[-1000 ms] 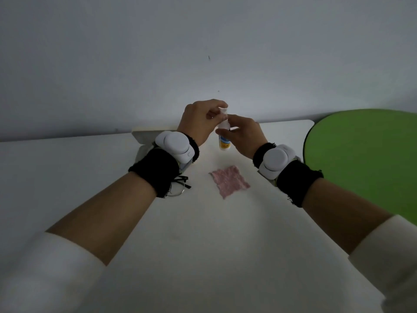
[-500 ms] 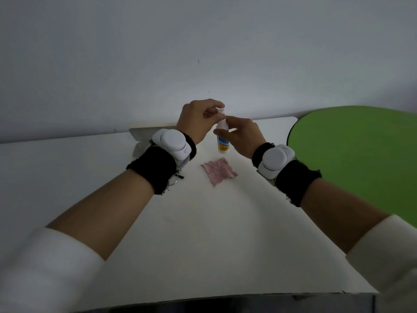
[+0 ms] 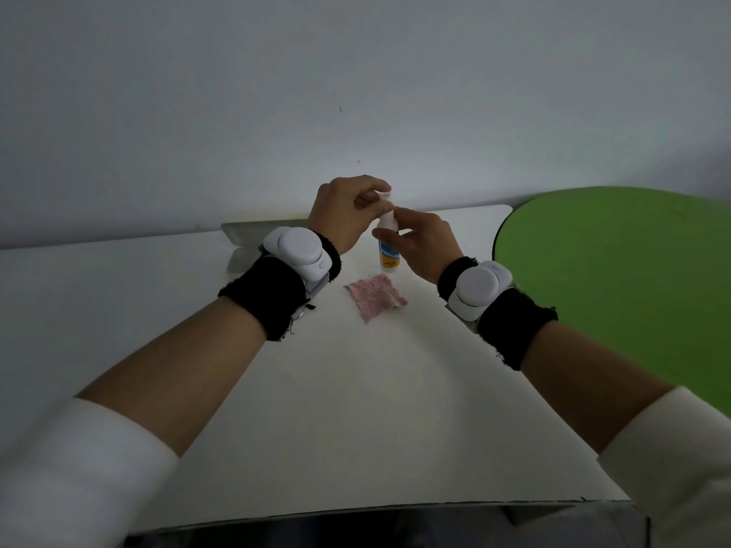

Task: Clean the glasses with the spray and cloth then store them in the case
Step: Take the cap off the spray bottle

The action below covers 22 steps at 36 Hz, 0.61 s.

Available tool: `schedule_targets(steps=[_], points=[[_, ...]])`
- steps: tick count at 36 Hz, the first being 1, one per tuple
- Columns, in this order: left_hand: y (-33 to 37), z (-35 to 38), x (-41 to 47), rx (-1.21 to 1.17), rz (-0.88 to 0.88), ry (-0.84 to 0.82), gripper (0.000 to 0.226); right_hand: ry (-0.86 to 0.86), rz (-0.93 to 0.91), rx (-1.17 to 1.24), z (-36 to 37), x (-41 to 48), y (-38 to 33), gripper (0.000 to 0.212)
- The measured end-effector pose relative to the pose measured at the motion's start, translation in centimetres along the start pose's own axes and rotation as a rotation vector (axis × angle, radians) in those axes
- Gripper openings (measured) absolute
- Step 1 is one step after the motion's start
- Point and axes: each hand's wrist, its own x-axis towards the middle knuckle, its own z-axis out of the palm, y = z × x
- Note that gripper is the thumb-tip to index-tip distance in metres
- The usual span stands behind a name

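Observation:
A small white spray bottle point(image 3: 388, 258) with a blue and yellow label stands upright near the back of the white table point(image 3: 316, 409). My right hand point(image 3: 425, 241) grips its body. My left hand point(image 3: 348, 213) pinches the small cap at its top, slightly lifted off the nozzle. A pink cloth point(image 3: 375, 296) lies flat just in front of the bottle. The white glasses case point(image 3: 247, 241) stands open behind my left wrist. Only a sliver of the glasses point(image 3: 302, 310) shows under that wrist.
A round green table point(image 3: 633, 290) adjoins the white one on the right. A plain wall rises directly behind the table's back edge. The table's front edge runs across the bottom of the view.
The view has tilted so the table's front edge shows. My left fingers have raised the cap a little off the bottle, which my right hand keeps in place.

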Motion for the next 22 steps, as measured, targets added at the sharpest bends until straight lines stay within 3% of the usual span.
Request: schedule_targets(steps=[8,22], points=[[-0.2,-1.8,1.8,-0.031,-0.034,0.164,0.021,-0.012,0.048,0.006,0.1,-0.6,0.8,0.029],[-4.3,0.6,0.7,0.017,-0.128,0.11,0.021,0.006,0.052,0.023,-0.4,-0.1,1.4,0.026]])
